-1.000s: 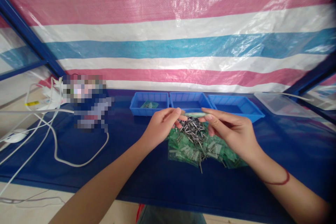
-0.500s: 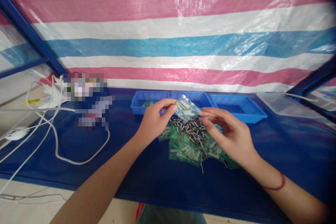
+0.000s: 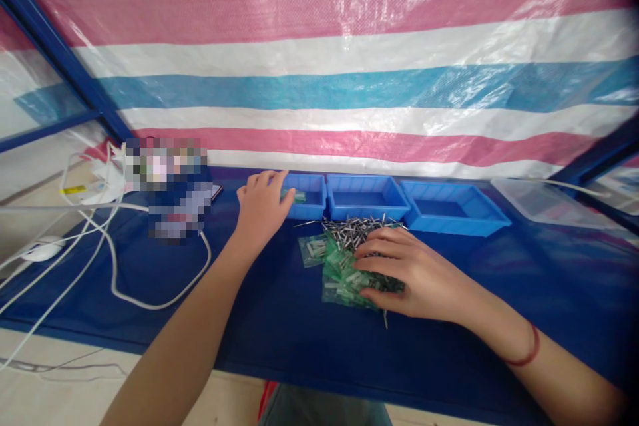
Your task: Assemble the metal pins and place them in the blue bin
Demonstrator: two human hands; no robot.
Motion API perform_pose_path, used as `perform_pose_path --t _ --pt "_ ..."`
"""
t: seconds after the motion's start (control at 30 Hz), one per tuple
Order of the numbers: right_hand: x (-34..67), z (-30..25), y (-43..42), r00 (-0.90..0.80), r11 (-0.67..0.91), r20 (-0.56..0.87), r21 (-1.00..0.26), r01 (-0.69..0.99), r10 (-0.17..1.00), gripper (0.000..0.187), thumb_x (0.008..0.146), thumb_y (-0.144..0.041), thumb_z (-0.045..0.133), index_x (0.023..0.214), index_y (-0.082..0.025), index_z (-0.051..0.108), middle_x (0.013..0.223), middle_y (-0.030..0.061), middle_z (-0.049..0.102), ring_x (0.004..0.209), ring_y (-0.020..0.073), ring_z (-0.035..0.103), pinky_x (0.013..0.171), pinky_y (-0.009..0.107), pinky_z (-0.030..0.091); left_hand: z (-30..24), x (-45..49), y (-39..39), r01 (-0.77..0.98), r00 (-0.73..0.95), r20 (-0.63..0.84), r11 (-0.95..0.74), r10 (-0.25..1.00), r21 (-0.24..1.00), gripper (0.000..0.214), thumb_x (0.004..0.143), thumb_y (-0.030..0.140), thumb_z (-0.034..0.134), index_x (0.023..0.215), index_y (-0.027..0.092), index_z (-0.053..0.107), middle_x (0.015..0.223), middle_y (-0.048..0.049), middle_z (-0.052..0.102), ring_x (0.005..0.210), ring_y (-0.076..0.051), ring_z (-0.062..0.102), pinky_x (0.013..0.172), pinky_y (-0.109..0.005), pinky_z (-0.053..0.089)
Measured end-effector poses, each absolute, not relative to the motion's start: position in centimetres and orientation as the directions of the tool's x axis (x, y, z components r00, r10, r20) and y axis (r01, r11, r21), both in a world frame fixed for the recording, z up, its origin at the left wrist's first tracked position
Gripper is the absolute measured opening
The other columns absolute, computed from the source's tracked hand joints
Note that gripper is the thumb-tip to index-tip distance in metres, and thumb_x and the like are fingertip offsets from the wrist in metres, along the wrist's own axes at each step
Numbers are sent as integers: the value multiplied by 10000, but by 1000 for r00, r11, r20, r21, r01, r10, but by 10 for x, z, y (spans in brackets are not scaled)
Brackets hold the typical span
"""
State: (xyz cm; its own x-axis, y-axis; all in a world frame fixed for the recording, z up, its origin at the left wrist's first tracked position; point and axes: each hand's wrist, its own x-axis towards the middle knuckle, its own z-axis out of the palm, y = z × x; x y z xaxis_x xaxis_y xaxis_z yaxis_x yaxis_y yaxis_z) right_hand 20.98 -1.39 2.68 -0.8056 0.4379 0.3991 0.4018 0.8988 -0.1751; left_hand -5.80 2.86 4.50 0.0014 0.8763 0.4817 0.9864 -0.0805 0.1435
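My left hand (image 3: 260, 208) reaches over the near left corner of the left blue bin (image 3: 310, 208), its fingers loosely bent and apart. A small green bag (image 3: 298, 197) lies in that bin just past the fingertips. My right hand (image 3: 402, 273), with a red cord round the wrist, lies palm down with fingers spread on a pile of green bags (image 3: 339, 276). Behind that hand lies a heap of small metal pins (image 3: 354, 231). One clear little bag (image 3: 313, 250) sits at the pile's left edge.
Two more blue bins (image 3: 367, 200) (image 3: 452, 210) stand in a row to the right, and a clear plastic tray (image 3: 542, 203) beyond them. White cables (image 3: 117, 279) and a white device (image 3: 42, 249) lie at the left. A striped tarp (image 3: 349, 80) closes the back.
Both hands held a small bag above the pile. My left hand then carried it left to the left bin, and my right hand dropped onto the pile of green bags.
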Motion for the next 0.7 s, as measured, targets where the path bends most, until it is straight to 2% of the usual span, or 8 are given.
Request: perform_pose_path --t 0.23,0.53,0.7 --pt "209 24 -18 -810 890 373 -125 439 452 427 740 -439 696 1092 -201 651 1114 84 657 1136 305 502 942 466 379 48 -38 18 906 225 532 -377 816 194 310 913 312 488 1181 215 608 1152 -67 626 1092 -241 505 936 -384 397" --pt "205 21 -22 -806 894 389 -161 418 447 257 780 -240 632 1029 -184 653 1018 77 669 1017 262 553 878 435 427 45 -25 9 815 381 492 -536 783 222 255 925 286 470 1105 215 637 1097 -51 659 1048 -220 540 928 -385 399" --pt "201 21 -22 -750 887 476 -294 358 460 231 769 -141 608 991 -201 634 938 56 682 908 210 598 835 394 462 45 -20 6 765 418 484 -586 768 269 229 923 284 487 1053 200 656 1062 -49 673 1029 -217 549 937 -394 399"
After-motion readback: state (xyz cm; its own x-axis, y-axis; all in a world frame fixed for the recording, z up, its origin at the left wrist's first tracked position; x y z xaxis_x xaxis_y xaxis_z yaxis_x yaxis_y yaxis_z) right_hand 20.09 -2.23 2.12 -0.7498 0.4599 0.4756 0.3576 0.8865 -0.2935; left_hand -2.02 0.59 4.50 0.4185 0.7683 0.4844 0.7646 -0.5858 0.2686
